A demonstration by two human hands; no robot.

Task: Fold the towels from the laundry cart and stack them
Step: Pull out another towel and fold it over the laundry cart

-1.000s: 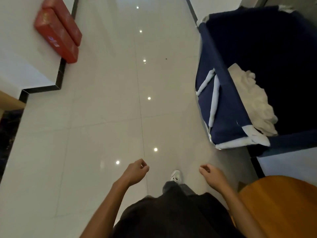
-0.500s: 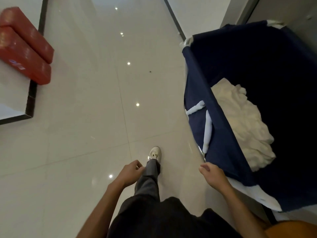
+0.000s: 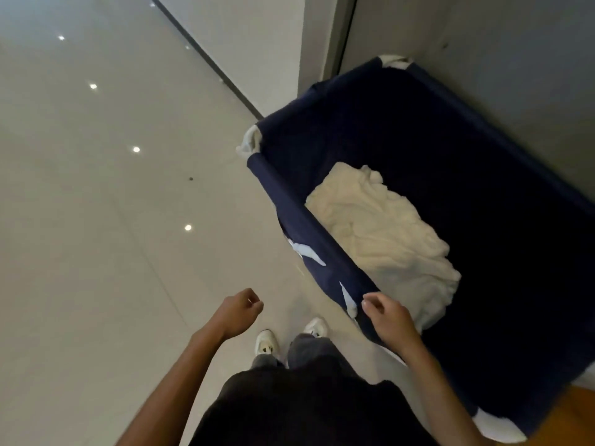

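Observation:
A navy fabric laundry cart [image 3: 289,201] stands at the right against a grey wall. Crumpled cream-white towels [image 3: 383,233] lie inside it along its near-left side. My right hand [image 3: 388,317] hovers over the cart's near rim, fingers loosely curled, holding nothing. My left hand [image 3: 240,312] hangs over the floor to the left of the cart, fingers also loosely curled and empty. Neither hand touches the towels.
Glossy pale floor tiles [image 3: 112,236] stretch to the left and ahead. A grey wall [image 3: 483,59] backs the cart. A wooden surface [image 3: 573,413] shows at the bottom right corner. My white shoes [image 3: 267,344] stand just left of the cart.
I have stepped closer and turned right, so the cart fills more of the view. My right hand has come over the cart's rim. The red boxes at the left are out of sight.

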